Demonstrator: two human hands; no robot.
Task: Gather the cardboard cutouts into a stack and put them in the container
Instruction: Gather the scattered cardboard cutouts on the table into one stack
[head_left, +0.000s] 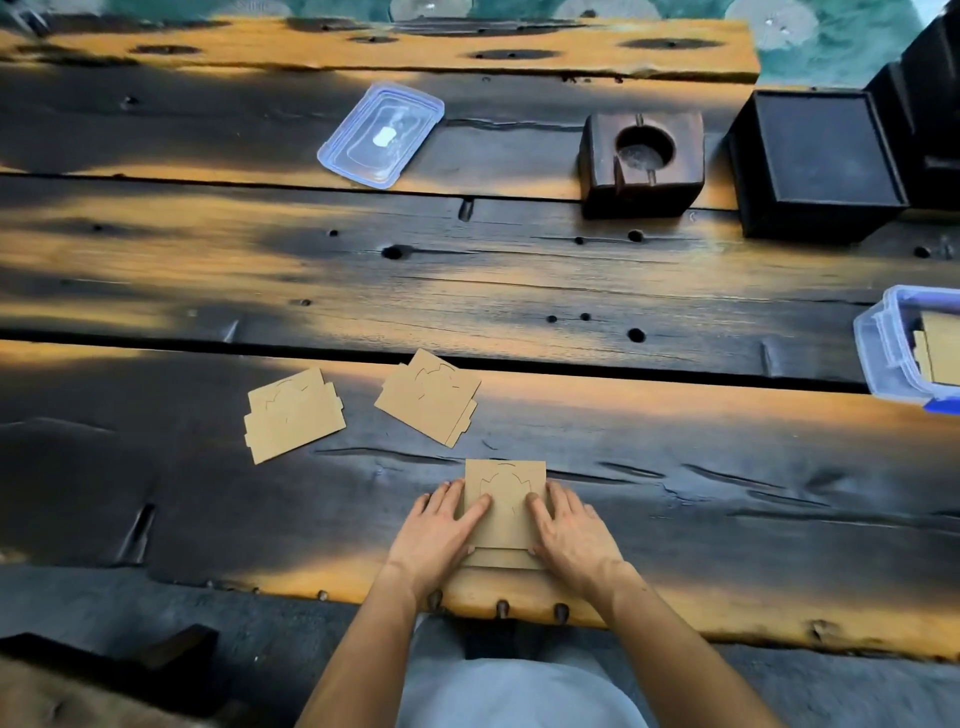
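The left hand (436, 530) and right hand (569, 530) are pressing with fairly straight fingers against either side of a small stack of cardboard cutouts (506, 501), which is lying at the near edge of the table (675, 457). Two more cutout piles (293, 413) (428, 397) are lying just beyond, to the left. The clear container (883, 358) is sitting at the far right, already holding cutouts.

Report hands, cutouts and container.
Left hand and right hand flat on brown cardboard cutout stack. Left loose cutouts, centre loose cutouts ungathered. Clear plastic container open at right, nothing between.
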